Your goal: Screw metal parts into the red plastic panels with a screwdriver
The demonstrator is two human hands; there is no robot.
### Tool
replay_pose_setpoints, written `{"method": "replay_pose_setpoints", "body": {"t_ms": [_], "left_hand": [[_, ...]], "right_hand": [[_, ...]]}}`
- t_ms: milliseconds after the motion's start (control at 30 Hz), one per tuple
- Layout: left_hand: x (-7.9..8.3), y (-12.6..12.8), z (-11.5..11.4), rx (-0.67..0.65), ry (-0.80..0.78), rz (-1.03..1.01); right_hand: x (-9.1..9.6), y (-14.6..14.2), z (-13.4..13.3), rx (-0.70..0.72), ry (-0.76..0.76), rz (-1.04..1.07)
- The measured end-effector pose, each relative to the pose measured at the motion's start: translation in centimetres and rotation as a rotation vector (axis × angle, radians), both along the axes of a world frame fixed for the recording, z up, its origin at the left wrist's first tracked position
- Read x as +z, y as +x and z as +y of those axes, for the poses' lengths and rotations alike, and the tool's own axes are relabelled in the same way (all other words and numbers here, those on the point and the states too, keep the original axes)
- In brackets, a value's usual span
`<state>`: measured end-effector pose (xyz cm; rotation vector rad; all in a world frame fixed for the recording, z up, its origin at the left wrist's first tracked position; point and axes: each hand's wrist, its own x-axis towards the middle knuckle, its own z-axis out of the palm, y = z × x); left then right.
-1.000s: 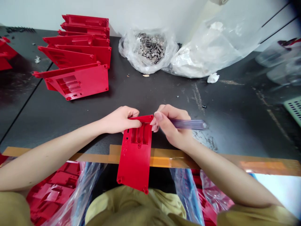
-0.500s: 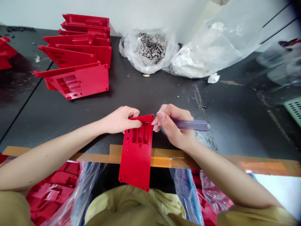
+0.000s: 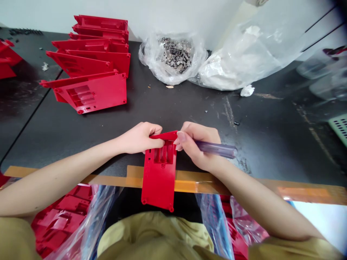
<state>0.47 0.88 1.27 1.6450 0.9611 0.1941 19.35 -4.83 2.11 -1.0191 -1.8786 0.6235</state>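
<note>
A red plastic housing part [image 3: 159, 184] with a recessed slotted bay hangs over the table's front edge. My left hand [image 3: 143, 137] grips its upper left, thumb on the front face by the bay. My right hand [image 3: 200, 144] is closed around a tool with a translucent purple handle [image 3: 219, 149]. The fingertips of that hand are at the part's upper right edge; the tool's working end is hidden there, so its kind cannot be made out.
Several similar red parts [image 3: 97, 92] stand in a row at the back left. A plastic bag of small metal pieces [image 3: 176, 54] and a larger white bag [image 3: 230, 68] lie behind. Tape [image 3: 187, 186] runs along the front edge. Bags of red parts [image 3: 61, 220] sit below.
The red part's lower end has swung slightly up and to the right. The purple handle has tilted down at its rear end and shifted a little left with my right hand.
</note>
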Motion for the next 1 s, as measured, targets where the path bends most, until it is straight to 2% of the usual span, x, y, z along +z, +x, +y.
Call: {"method": "replay_pose_setpoints", "body": {"t_ms": [300, 500, 567, 633, 700, 767, 833, 933, 1000], "left_hand": [[-0.1, -0.2, 0.1, -0.010, 0.043, 0.041], [-0.1, -0.1, 0.1, -0.016, -0.022, 0.024], [0.0, -0.1, 0.2, -0.023, -0.029, 0.019], [0.0, -0.2, 0.2, -0.026, -0.025, 0.016], [0.0, -0.2, 0.3, -0.027, -0.029, 0.002], [0.0, -0.3, 0.3, -0.029, -0.042, -0.020], [-0.1, -0.5, 0.4, -0.047, -0.066, -0.048], [-0.3, -0.8, 0.5, -0.075, -0.122, -0.100], [-0.4, -1.0, 0.7, -0.082, -0.168, -0.137]], "right_hand": [[-0.5, 0.2, 0.4, -0.006, -0.054, 0.039], [-1.6, 0.2, 0.5, 0.002, -0.038, 0.093], [-1.7, 0.3, 0.6, 0.005, -0.040, 0.227], [-1.3, 0.6, 1.0, -0.035, -0.065, 0.510], [-0.7, 1.3, 1.8, -0.148, -0.113, 0.790], [-0.2, 2.4, 2.9, -0.308, -0.181, 0.912], [-0.2, 3.7, 4.1, -0.469, -0.302, 0.796], [-1.1, 5.2, 5.5, -0.631, -0.497, 0.251], [-1.8, 5.8, 5.9, -0.664, -0.524, -0.054]]}}
